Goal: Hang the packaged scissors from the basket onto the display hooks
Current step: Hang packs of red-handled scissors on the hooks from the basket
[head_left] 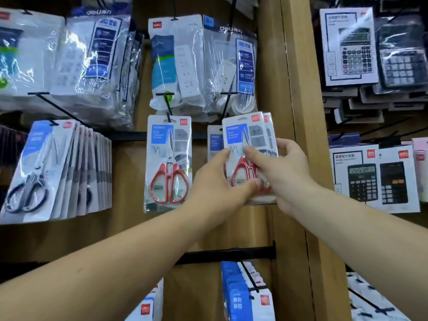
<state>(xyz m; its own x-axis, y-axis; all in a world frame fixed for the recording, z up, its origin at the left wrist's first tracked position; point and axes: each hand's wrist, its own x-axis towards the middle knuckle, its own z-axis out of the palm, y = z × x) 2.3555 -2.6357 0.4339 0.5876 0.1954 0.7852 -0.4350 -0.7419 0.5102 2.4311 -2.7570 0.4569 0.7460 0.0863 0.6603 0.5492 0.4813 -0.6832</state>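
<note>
Both hands pinch scissors pack [240, 135], frame centre — left hand [215, 181] low, right hand [282, 172] beside; pack upright, hook [228, 101] just above top.

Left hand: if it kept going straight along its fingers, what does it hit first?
The left hand grips the red-handled scissors pack. Carried straight on, up and rightward, it would probably meet the hanging pack just behind first; the gap between them is unclear.

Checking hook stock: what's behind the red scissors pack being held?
Behind the held pack, a second pack peeks out right, a third pack left; the rest is covered.
</note>
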